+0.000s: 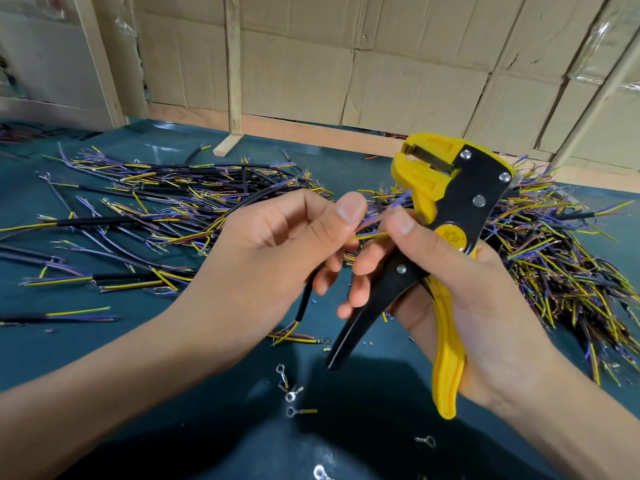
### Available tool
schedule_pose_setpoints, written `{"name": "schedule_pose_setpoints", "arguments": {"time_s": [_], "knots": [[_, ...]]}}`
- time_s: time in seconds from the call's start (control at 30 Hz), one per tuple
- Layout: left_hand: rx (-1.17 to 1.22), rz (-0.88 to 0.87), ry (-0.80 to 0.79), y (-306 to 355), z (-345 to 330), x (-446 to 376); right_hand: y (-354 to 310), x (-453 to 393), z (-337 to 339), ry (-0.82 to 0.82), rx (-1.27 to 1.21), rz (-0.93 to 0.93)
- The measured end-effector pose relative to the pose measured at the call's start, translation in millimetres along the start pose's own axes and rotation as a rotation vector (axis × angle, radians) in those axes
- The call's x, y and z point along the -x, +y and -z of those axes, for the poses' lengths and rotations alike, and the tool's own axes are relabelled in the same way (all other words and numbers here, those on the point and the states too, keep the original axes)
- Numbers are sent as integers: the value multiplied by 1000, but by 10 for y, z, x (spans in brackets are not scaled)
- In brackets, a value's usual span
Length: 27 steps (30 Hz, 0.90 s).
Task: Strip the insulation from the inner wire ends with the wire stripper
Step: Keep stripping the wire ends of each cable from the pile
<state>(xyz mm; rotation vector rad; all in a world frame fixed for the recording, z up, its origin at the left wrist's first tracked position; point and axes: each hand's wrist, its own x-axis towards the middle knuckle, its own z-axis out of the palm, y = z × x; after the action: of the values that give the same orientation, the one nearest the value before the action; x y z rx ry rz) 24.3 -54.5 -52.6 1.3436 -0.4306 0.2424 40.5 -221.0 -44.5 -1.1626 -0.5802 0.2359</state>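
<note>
Because the green tabletop [41, 348] serves as both workbench and sorting surface, it carries two large heaps of cut cable: one spread of black-sheathed lengths [166, 209] to the left of the wire stripper, and a denser tangle of yellow, purple and brown cores [554, 265] behind and to the right of it, apparently kept apart so that done and undone pieces do not mix. The wire stripper [446, 216], yellow and black, stands upright above the tabletop with its head raised and its handles spread, which suggests it is parked in the palm while the wires are sorted, not yet squeezed. The right hand [460, 306] grips its yellow handle against the palm, the black handle lying across the fingers, and its thumb presses down on the inner wires. The left hand [270, 251], just left of the stripper, pinches the black cable [304, 304] so that its sheath hangs below the palm. The inner wire ends [372, 230], yellow, purple and pinkish, lie between the two thumbs, just below and left of the stripper's head and not yet in its jaws; likely they are being separated for feeding. Small ring terminals [291, 393] lie scattered on the tabletop below the stripper.
</note>
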Motion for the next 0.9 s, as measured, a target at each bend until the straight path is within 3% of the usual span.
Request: {"name": "schedule_pose_setpoints", "arguments": {"time_s": [0.1,0.9], "knots": [[-52,-53,-42,-2,-30,24,-14,-3,-16,-33,-53,-20],[-80,-70,65,85,-134,68,71,-35,69,-127,-160,-130]]}}
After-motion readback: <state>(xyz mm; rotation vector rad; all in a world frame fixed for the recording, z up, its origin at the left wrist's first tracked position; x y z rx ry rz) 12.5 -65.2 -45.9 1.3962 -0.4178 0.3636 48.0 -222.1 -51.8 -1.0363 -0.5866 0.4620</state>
